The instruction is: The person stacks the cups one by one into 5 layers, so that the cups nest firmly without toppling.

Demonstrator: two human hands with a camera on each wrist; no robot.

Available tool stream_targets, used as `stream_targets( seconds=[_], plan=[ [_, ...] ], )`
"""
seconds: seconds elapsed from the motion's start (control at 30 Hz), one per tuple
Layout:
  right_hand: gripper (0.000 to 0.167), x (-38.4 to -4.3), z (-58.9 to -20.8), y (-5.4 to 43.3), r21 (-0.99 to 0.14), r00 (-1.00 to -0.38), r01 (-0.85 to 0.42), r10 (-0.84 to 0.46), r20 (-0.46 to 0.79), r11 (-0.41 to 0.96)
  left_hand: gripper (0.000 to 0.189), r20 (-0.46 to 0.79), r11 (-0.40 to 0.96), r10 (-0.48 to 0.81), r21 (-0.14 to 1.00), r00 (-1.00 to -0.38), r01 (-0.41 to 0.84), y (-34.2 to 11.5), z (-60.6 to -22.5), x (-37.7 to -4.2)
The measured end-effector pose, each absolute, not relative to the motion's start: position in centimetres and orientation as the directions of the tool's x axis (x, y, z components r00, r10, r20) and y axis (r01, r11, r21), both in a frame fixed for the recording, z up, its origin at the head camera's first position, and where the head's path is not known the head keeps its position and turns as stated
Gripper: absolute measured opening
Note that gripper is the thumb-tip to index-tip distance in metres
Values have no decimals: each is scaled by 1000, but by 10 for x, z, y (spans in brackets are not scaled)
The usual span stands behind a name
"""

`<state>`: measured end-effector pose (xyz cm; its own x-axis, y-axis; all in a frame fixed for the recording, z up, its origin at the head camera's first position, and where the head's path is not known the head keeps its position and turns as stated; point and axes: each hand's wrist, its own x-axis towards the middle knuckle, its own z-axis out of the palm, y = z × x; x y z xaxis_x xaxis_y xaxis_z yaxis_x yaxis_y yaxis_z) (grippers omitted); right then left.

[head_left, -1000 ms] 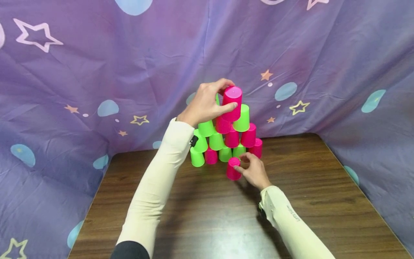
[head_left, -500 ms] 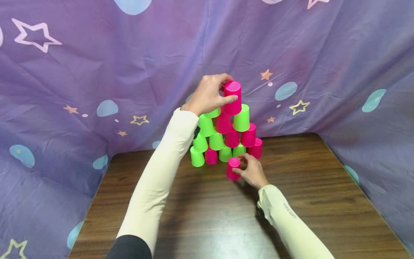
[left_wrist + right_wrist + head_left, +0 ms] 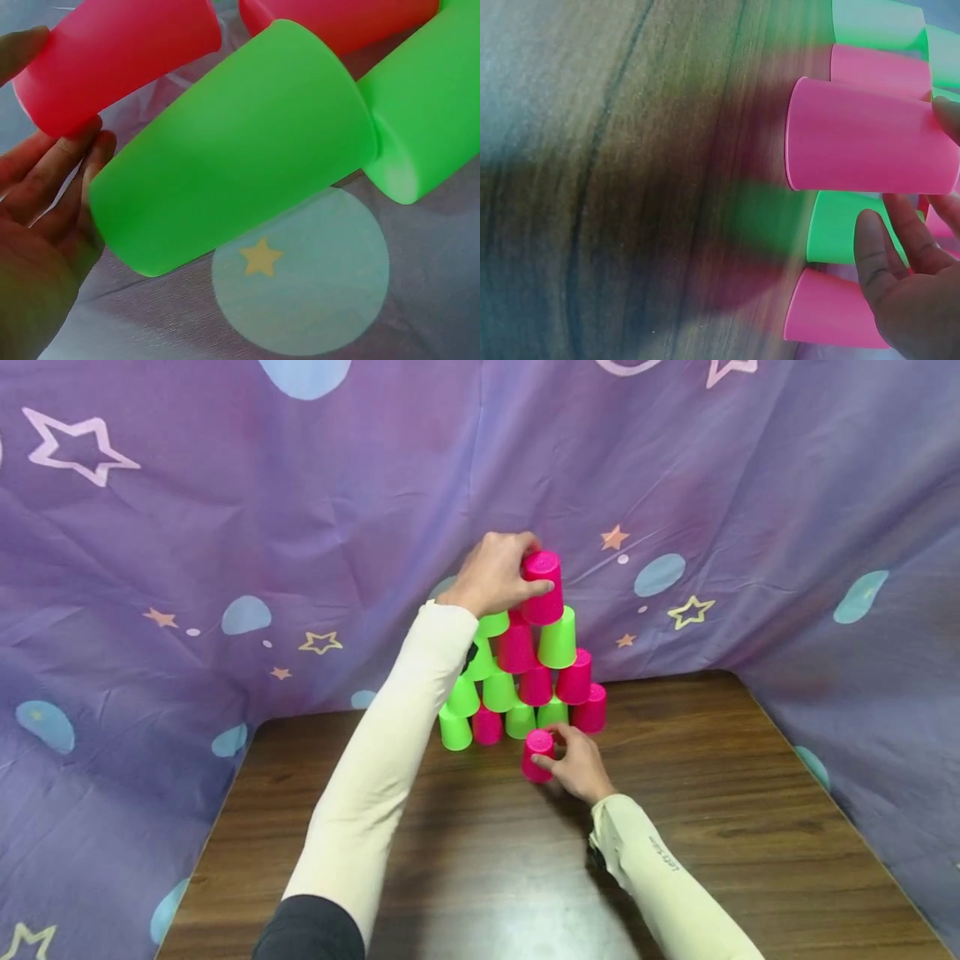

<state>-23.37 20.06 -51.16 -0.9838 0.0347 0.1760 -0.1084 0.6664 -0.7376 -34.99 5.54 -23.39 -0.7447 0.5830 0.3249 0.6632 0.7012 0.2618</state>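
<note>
In the head view my left hand (image 3: pixel 495 575) holds an upside-down pink plastic cup (image 3: pixel 543 589) over the upper right of a pyramid of green and pink cups. The thumb lies on its near side, fingers behind. In the left wrist view a green cup (image 3: pixel 240 150) stands beside the held pink cup (image 3: pixel 127 60), and a narrow gap shows between its rim and the pink cup (image 3: pixel 345 22) below. My right hand (image 3: pixel 581 767) grips another upside-down pink cup (image 3: pixel 537 757) on the table before the pyramid, thumb and fingers on opposite sides; some fingers are hidden.
The bottom row includes a green cup (image 3: pixel 455 727) at its left and a pink cup (image 3: pixel 590 708) at its right. They stand near the back of the wooden table (image 3: pixel 480 852). A purple patterned cloth (image 3: pixel 375 485) hangs behind and at both sides.
My left hand has risen slightly with the pink cup, and the left forearm has shifted right. The right hand keeps its grip on the cup at almost the same spot.
</note>
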Motion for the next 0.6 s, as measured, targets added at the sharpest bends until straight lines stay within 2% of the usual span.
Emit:
stream_targets(
  seconds=[0.17, 0.6],
  plan=[
    [48, -233, -513, 198, -742, -983, -111, 38, 181, 661, 39, 275, 777, 553, 169, -787, 606, 57, -237, -353],
    [50, -235, -514, 194, -754, -988, -90, 37, 150, 651, 41, 273, 824, 558, -67, -784, 563, 58, -242, -354]
  ],
)
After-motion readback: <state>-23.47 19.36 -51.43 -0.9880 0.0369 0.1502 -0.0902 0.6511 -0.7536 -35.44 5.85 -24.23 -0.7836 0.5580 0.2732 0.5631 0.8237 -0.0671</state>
